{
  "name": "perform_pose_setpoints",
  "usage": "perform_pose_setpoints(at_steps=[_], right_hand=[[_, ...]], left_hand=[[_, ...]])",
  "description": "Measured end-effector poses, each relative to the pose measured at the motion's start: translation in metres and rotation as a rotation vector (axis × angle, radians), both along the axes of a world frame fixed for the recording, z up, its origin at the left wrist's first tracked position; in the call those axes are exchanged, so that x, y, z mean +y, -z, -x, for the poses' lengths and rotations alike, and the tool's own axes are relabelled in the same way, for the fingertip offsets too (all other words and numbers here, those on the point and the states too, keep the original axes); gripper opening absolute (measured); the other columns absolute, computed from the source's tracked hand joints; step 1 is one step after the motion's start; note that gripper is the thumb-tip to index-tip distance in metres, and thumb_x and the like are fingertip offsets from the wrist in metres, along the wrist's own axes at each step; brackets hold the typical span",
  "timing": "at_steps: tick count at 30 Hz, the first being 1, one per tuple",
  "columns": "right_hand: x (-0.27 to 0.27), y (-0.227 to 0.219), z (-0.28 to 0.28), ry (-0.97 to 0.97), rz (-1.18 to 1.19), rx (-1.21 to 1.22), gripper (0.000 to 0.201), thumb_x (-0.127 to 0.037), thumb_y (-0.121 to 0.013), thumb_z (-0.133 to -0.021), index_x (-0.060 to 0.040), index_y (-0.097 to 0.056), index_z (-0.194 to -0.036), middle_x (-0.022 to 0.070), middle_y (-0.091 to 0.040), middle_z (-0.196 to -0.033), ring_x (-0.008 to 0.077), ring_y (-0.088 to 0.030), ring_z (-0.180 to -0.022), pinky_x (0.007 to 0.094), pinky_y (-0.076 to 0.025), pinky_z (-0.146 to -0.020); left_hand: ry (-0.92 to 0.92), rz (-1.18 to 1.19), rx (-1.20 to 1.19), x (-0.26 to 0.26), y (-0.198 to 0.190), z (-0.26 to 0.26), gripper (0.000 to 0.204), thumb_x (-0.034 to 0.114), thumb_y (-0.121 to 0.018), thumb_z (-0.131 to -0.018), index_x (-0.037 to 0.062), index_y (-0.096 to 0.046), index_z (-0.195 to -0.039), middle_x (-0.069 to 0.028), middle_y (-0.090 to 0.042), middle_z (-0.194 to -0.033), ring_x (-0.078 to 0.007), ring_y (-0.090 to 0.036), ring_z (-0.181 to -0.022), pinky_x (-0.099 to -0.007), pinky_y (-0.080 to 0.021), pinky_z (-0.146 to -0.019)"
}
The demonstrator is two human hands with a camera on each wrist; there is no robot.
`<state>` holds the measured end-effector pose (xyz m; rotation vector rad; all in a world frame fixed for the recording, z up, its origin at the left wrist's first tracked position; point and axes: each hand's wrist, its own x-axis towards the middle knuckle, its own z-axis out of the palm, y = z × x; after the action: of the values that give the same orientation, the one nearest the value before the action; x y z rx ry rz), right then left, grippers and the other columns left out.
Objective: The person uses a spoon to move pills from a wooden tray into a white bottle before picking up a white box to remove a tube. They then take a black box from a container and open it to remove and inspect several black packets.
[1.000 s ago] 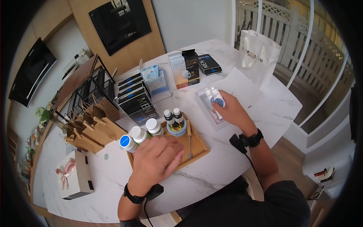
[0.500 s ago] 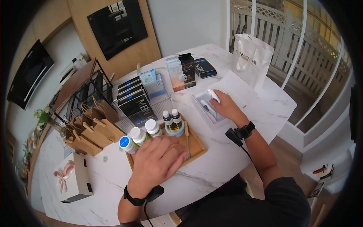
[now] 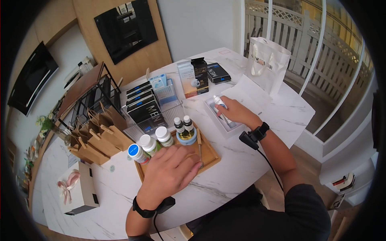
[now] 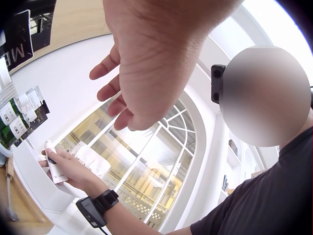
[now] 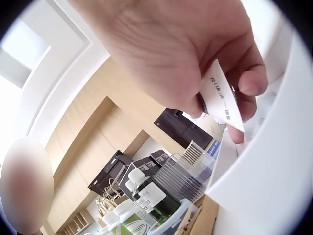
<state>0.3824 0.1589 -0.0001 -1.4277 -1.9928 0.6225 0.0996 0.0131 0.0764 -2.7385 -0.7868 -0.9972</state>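
Right of centre in my head view, I have the right hand (image 3: 236,111) pinching a white tube (image 3: 218,101) between thumb and fingers, over an open white box (image 3: 212,115). At lower centre, my left hand (image 3: 171,170) holds nothing, fingers loosely bent, overlapping the wooden tray (image 3: 210,153) on the counter (image 3: 225,182).

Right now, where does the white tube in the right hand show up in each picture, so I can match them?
Head: right of centre, the white tube gripped in the right hand.
Left wrist: at lower left, the tube again in that hand.
Right wrist: right of centre, its flat end facing the camera.
Shared landmark: two dark bottles with white caps.
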Motion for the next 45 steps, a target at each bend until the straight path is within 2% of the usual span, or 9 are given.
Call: perform_pose_setpoints(at_steps=[4, 6, 10, 19, 24, 37, 40, 42, 45], right_hand=[[-0.002, -0.008, -0.002, 0.061, -0.029, -0.232, 0.038, -0.036, -0.051, -0.096, -0.0002, -0.053, -0.109, 0.0232, -0.067, -0.083, 0.0394, -0.066, -0.078, 0.0458, -0.050, -0.070], [-0.005, -0.014, -0.002, 0.065, -0.051, -0.325, 0.038, -0.036, -0.051, -0.096, -0.0008, -0.053, -0.110, 0.0235, -0.066, -0.082, 0.0413, -0.064, -0.078, 0.0476, -0.049, -0.069], [0.005, -0.004, -0.007, -0.065, -0.088, -0.198, 0.037, -0.035, -0.050, -0.096, -0.0015, -0.053, -0.111, 0.0244, -0.066, -0.081, 0.0416, -0.064, -0.077, 0.0486, -0.049, -0.068], [-0.002, -0.022, -0.005, -0.093, -0.125, -0.581, 0.037, -0.036, -0.051, -0.095, -0.0024, -0.053, -0.111, 0.0243, -0.065, -0.080, 0.0409, -0.064, -0.076, 0.0490, -0.049, -0.069], [0.000, -0.017, -0.019, -0.080, -0.145, -0.396, 0.033, -0.032, -0.053, -0.095, -0.0011, -0.054, -0.107, 0.0244, -0.065, -0.079, 0.0420, -0.063, -0.078, 0.0491, -0.048, -0.070], [-0.002, -0.017, -0.016, -0.012, -0.130, -0.432, 0.033, -0.031, -0.055, -0.095, 0.0005, -0.055, -0.104, 0.0264, -0.065, -0.078, 0.0461, -0.062, -0.078, 0.0533, -0.047, -0.071], [-0.003, -0.019, -0.018, -0.004, -0.106, -0.381, 0.033, -0.031, -0.054, -0.096, 0.0004, -0.055, -0.104, 0.0248, -0.065, -0.076, 0.0439, -0.063, -0.075, 0.0504, -0.048, -0.068], [-0.002, -0.021, -0.018, 0.016, -0.087, -0.138, 0.034, -0.033, -0.056, -0.095, 0.0005, -0.057, -0.100, 0.0238, -0.065, -0.076, 0.0397, -0.064, -0.072, 0.0453, -0.050, -0.065], [-0.004, -0.037, -0.009, 0.125, -0.056, -0.039, 0.036, -0.035, -0.058, -0.094, 0.0009, -0.060, -0.097, 0.0223, -0.066, -0.075, 0.0352, -0.065, -0.070, 0.0415, -0.050, -0.063]], left_hand=[[-0.005, 0.004, 0.015, -0.001, 0.000, 0.000, 0.014, 0.014, -0.073, -0.077, 0.0075, -0.066, -0.087, -0.0034, -0.059, -0.091, -0.0199, -0.058, -0.080, -0.0306, -0.042, -0.064], [-0.019, 0.021, 0.007, -0.001, -0.001, -0.001, 0.014, 0.007, -0.073, -0.073, 0.0089, -0.067, -0.086, -0.0036, -0.063, -0.091, -0.0213, -0.061, -0.078, -0.0320, -0.048, -0.065], [-0.016, 0.019, 0.009, 0.000, -0.001, -0.001, 0.015, 0.007, -0.073, -0.073, 0.0089, -0.068, -0.086, -0.0037, -0.063, -0.092, -0.0214, -0.061, -0.078, -0.0318, -0.048, -0.065], [0.005, -0.010, 0.034, 0.002, 0.001, 0.001, 0.014, 0.016, -0.073, -0.078, 0.0077, -0.066, -0.088, -0.0028, -0.059, -0.092, -0.0181, -0.057, -0.079, -0.0295, -0.042, -0.064], [-0.018, 0.025, 0.034, 0.001, 0.001, 0.001, 0.016, 0.011, -0.073, -0.073, 0.0099, -0.067, -0.088, -0.0036, -0.062, -0.093, -0.0219, -0.061, -0.079, -0.0323, -0.047, -0.065], [0.014, 0.018, 0.027, -0.001, 0.001, 0.000, 0.015, 0.012, -0.073, -0.075, 0.0094, -0.066, -0.088, -0.0037, -0.062, -0.095, -0.0212, -0.060, -0.080, -0.0319, -0.046, -0.066], [0.012, 0.025, 0.050, -0.001, 0.001, 0.001, 0.016, 0.013, -0.073, -0.075, 0.0095, -0.065, -0.088, -0.0036, -0.062, -0.095, -0.0208, -0.061, -0.080, -0.0317, -0.046, -0.066], [0.014, 0.026, 0.054, -0.001, 0.001, 0.001, 0.016, 0.013, -0.073, -0.075, 0.0096, -0.065, -0.088, -0.0033, -0.062, -0.094, -0.0204, -0.061, -0.080, -0.0314, -0.046, -0.066], [0.009, 0.025, 0.064, -0.002, 0.000, 0.000, 0.015, 0.013, -0.073, -0.075, 0.0096, -0.065, -0.088, -0.0031, -0.062, -0.094, -0.0202, -0.061, -0.080, -0.0314, -0.046, -0.066]])
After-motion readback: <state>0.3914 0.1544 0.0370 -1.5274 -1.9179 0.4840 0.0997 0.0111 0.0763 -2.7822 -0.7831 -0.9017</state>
